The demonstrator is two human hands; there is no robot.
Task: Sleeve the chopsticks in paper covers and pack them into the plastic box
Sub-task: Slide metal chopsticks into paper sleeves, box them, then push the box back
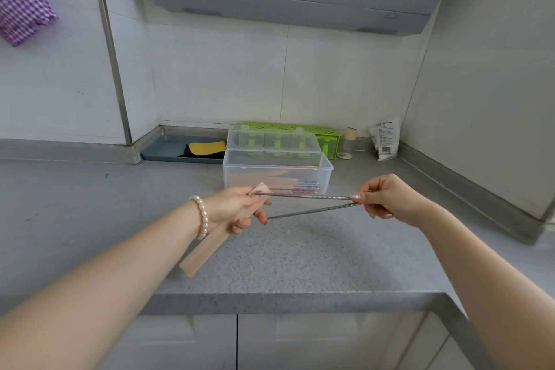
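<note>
Head view: nearest, the left hand (232,207), a pearl bracelet (200,217) on its wrist, is curled round a tan paper cover (200,254) that slants down toward the front edge of the grey speckled counter (300,252); the cover's open upper end (262,188) sticks out above the fingers. The right hand (387,197) pinches the thick ends of two metal chopsticks (306,204) between thumb and fingers. The pair spreads apart toward the left: the upper stick's tip sits at the cover's mouth, while the lower stick's tip points at the left fingertips, outside the cover. Both hands and sticks hang above the counter, not touching it.

Just behind them stands the clear plastic box (277,173), its hinged lid (271,141) up, with several sleeved chopsticks (282,185) lying inside. Behind the box a green perforated holder (329,137) stands against the tiled wall. To its left lies a grey-blue tray (162,152) carrying a yellow and black cloth (207,149). To the right are a small clear jar (348,141) and a white printed packet (386,138). A purple checked cloth (21,6) hangs at the upper left.
</note>
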